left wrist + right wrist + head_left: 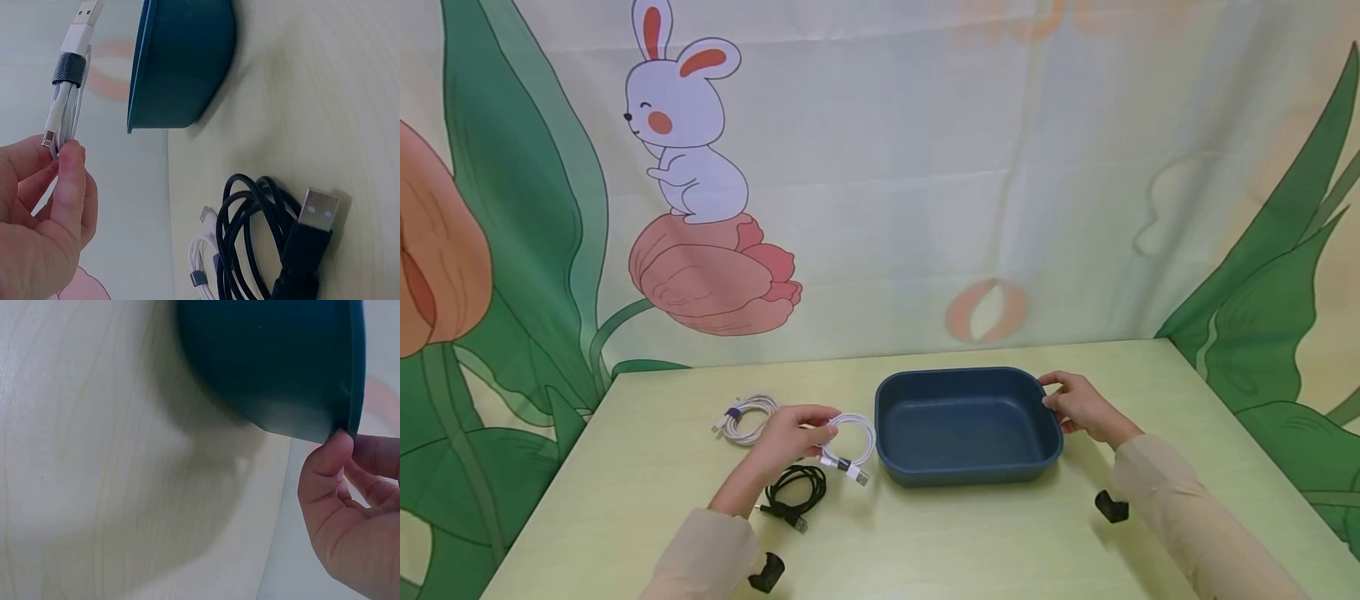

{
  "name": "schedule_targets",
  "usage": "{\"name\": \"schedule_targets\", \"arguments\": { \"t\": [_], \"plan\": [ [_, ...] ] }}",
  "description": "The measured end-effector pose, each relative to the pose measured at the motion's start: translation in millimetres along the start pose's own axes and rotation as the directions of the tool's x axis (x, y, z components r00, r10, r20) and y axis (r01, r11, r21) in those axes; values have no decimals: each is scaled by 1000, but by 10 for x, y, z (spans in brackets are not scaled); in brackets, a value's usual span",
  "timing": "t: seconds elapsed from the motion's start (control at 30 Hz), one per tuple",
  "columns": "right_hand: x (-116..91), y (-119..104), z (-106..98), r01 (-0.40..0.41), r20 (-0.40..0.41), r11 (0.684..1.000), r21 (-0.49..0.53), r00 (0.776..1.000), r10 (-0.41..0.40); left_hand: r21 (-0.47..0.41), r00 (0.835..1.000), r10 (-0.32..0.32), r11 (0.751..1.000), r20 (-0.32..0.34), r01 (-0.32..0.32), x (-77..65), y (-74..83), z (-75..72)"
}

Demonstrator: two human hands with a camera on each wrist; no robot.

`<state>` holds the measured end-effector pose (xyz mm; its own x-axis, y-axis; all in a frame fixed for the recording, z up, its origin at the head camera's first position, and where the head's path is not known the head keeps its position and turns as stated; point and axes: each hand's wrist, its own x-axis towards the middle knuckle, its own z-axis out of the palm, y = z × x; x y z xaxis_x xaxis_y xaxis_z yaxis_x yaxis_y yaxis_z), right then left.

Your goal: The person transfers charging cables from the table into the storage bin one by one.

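My left hand [786, 437] pinches a coiled white USB cable [854, 472] between thumb and fingers, just left of the blue bin. In the left wrist view the cable's dark strap [69, 69] and metal USB plug [87, 12] show, raised above the table. The deep blue rectangular bin [970, 477] has nothing inside it. At its right end my right hand [1081, 407] holds the rim, with the thumb [331, 456] against the outer wall. Below the left hand lies a coiled black USB cable [808, 500]; behind it is another coiled white cable [745, 433] with a dark strap.
The pale wood-look table [970, 542] ends at a hanging backdrop cloth [880, 208] printed with a rabbit, tulips and leaves. A small black piece [767, 573] shows by the left sleeve, and another black piece [1111, 507] by the right sleeve.
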<state>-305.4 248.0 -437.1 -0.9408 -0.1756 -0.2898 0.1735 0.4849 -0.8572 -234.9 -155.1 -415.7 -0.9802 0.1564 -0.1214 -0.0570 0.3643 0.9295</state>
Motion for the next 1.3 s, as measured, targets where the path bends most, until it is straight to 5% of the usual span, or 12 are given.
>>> {"name": "schedule_targets", "arguments": {
  "t": [0.83,1.3],
  "plan": [
    [-13,-12,-2,-7,-1,1000,-19,1000,7,-89,991,-19,996,-132,7,151,137,356],
    [-8,-3,-3,-1,-3,1000,-21,1000,1,-112,993,4,994,-119,-18,192,208,528]
  ]
}}
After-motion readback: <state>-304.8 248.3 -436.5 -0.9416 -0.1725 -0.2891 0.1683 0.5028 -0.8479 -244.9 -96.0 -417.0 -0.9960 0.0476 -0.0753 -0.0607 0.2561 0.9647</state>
